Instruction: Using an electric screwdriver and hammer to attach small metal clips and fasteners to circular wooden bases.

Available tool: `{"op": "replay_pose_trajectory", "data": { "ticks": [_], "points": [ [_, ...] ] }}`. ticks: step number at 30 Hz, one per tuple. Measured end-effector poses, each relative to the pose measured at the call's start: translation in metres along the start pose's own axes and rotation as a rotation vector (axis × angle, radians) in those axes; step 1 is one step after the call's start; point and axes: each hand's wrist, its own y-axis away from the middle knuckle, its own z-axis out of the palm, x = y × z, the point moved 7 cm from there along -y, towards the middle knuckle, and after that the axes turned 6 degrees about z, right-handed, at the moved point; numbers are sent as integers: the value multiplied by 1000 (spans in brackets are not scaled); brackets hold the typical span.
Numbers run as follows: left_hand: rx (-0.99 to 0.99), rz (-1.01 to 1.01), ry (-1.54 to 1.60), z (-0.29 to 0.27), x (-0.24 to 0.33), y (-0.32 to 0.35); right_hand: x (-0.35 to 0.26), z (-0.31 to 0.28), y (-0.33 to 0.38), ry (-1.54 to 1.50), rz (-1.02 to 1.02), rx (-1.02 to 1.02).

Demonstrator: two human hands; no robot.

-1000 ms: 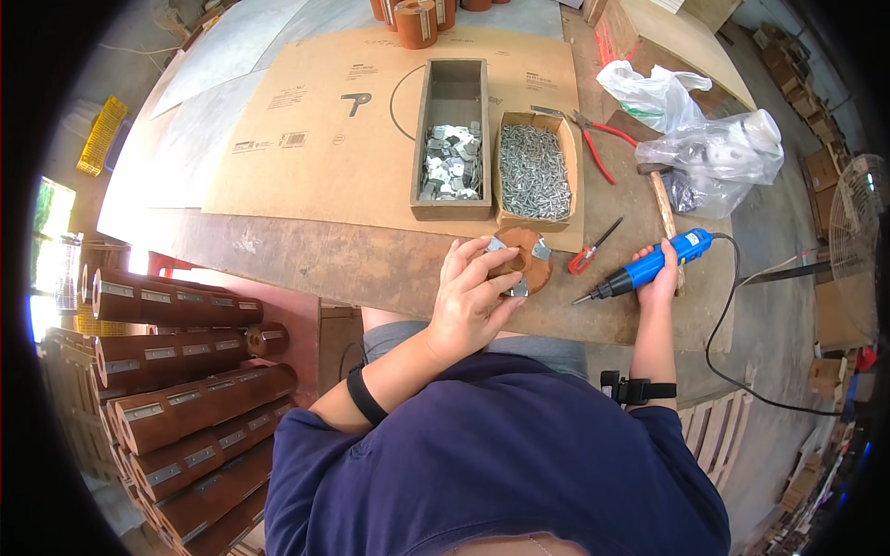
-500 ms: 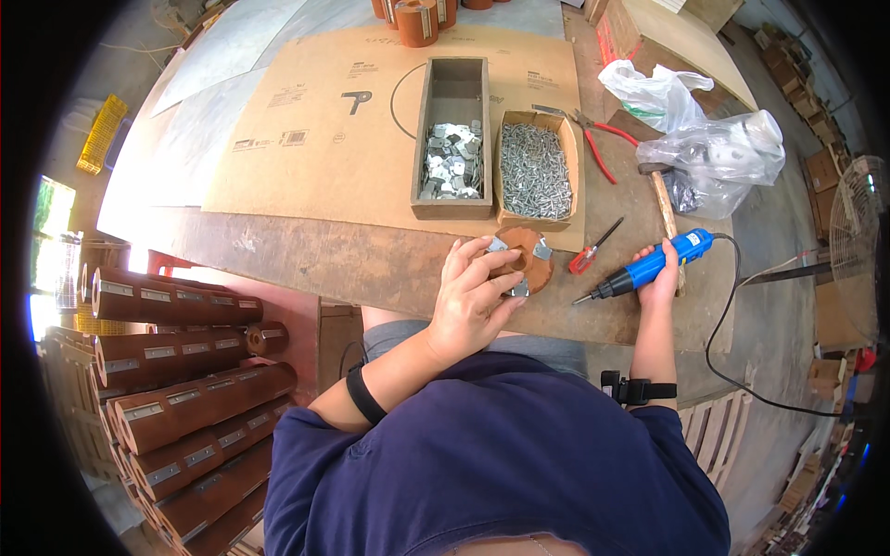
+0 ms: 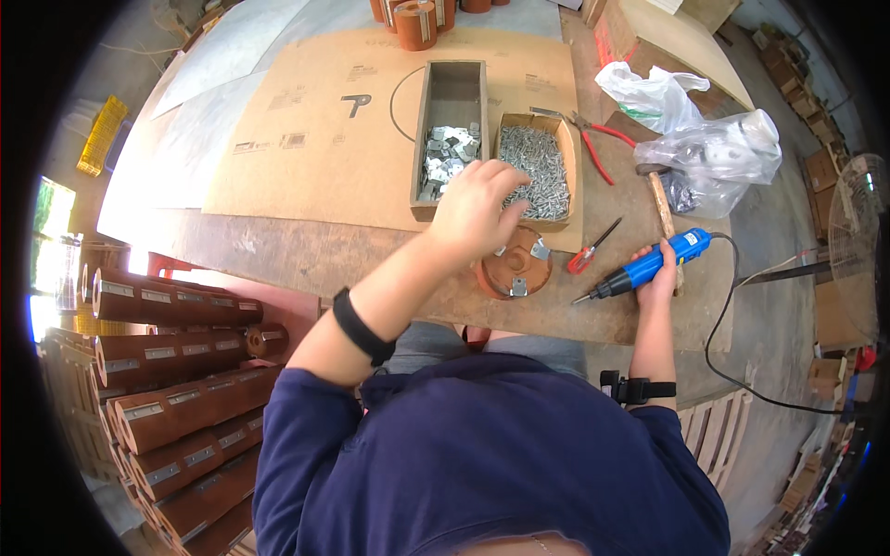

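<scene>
Now your left hand (image 3: 475, 206) reaches over the box of screws (image 3: 536, 176), fingers curled down; I cannot tell if its grip has a screw yet. Your right hand (image 3: 660, 274) has a tight grip on the blue electric screwdriver (image 3: 649, 266), its tip resting on the table (image 3: 306, 259). The round brown disc (image 3: 513, 269) with metal brackets sits at 6 o'clock from the box. I think you are fetching a screw; next, set it on a bracket.

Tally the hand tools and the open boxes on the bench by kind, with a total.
Blue electric screwdriver: 1
Red screwdriver: 1
Red-handled pliers: 1
Hammer: 1
Box of screws: 1
Box of metal plates: 1
Total: 6
</scene>
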Motion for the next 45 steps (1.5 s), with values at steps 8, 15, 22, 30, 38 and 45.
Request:
{"op": "replay_pose_trajectory", "data": {
  "ticks": [8, 15, 22, 30, 38, 45],
  "points": [
    [-670, -114, -593, 63, -47, -26, 2, 1, -1, 1, 7, -12],
    [-638, -118, -565, 63, -50, -24, 1, 3, 3, -18, 20, 29],
    [-390, -45, -501, 52, -41, -25, 2, 1, 0, -4, 13, 11],
    [-140, -131, 59, 15, -6, -28, 3, -4, -6, -36, 27, 1],
    [-115, -523, 1229, 2, 17, 31, -2, 12, 4, -126, 43, -51],
    [-40, -650, 1340, 4, 29, 75, -69, 102, 95, -164, -233, -230]
  ]
}}
